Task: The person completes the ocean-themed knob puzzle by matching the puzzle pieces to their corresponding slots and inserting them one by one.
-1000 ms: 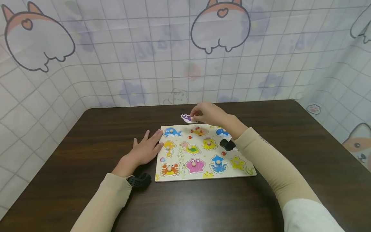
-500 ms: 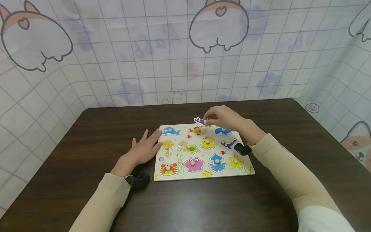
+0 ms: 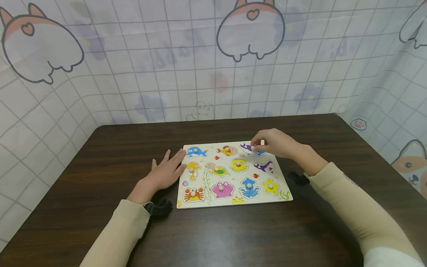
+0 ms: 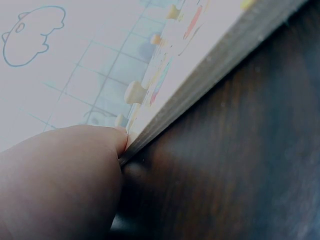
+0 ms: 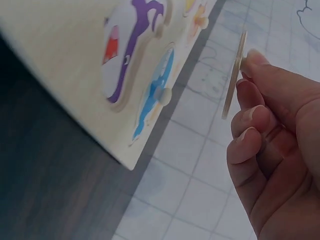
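A wooden knob puzzle board (image 3: 281, 182) with sea-animal pieces lies on the dark table. My left hand (image 3: 162, 175) lies with straight fingers against its left edge, the fingertips on the corner; the left wrist view shows a finger (image 4: 107, 137) touching the board's edge. Above the board's back right part, my right hand (image 3: 279, 144) pinches a purple and white whale puzzle piece (image 3: 245, 148) by its knob. The right wrist view shows that piece edge-on, held off the board. A knobless purple whale recess (image 5: 125, 57) lies beside the blue whale piece (image 5: 157, 90).
Several knobbed pieces sit in the board, among them a crab (image 3: 194, 194), a pink shell (image 3: 222, 189), a blue squid (image 3: 249, 188) and a yellow star (image 3: 271, 186). A patterned cloth (image 3: 180, 74) hangs behind the dark table (image 3: 133, 144).
My right hand has moved right with the whale piece, from behind the board to above its back right part, uncovering the purple recess. My left hand has stayed in place.
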Demonstrator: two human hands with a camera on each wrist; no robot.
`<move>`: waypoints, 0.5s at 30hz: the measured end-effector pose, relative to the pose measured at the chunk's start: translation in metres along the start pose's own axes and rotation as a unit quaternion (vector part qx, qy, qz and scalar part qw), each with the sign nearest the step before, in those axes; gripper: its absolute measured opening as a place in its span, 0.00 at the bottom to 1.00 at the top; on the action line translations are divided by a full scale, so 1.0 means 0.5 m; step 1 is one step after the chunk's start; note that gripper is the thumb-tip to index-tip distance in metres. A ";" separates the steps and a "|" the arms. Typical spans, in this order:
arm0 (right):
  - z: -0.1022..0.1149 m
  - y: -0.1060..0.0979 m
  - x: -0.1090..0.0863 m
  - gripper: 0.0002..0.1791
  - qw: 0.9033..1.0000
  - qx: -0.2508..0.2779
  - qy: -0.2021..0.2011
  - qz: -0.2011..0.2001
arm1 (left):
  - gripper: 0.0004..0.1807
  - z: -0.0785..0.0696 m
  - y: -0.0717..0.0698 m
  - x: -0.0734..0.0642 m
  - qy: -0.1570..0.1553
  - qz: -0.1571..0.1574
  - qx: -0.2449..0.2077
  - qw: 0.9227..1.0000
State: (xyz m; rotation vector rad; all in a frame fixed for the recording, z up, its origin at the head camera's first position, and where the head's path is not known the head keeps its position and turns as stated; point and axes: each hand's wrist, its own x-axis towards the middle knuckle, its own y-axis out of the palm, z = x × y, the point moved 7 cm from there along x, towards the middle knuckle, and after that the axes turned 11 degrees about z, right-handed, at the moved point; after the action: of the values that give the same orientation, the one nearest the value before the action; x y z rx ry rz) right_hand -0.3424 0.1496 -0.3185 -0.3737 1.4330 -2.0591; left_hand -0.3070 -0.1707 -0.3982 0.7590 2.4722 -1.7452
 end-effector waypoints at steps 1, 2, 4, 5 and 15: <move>-0.002 0.001 -0.006 0.07 1.000 0.001 -0.001 0.001 | 0.36 0.000 0.000 0.000 0.001 0.000 -0.001 1.000; -0.003 0.003 -0.011 0.07 1.000 0.000 -0.004 0.003 | 0.35 0.000 -0.001 0.000 0.003 0.000 -0.001 1.000; -0.006 0.008 -0.020 0.07 1.000 0.000 -0.007 0.009 | 0.35 0.000 -0.001 -0.001 0.003 0.000 -0.003 1.000; -0.007 0.010 -0.025 0.07 1.000 0.000 -0.009 0.013 | 0.36 0.000 -0.001 -0.001 0.002 0.000 -0.003 1.000; -0.027 0.034 -0.063 0.07 0.999 0.001 -0.010 0.042 | 0.36 0.004 0.001 0.003 -0.003 -0.004 0.002 1.000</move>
State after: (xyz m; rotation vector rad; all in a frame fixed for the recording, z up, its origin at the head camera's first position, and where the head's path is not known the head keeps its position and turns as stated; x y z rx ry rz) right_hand -0.3196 0.1747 -0.3362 -0.3266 1.4122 -1.9847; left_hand -0.3086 -0.1719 -0.4000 0.7455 2.4716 -1.7541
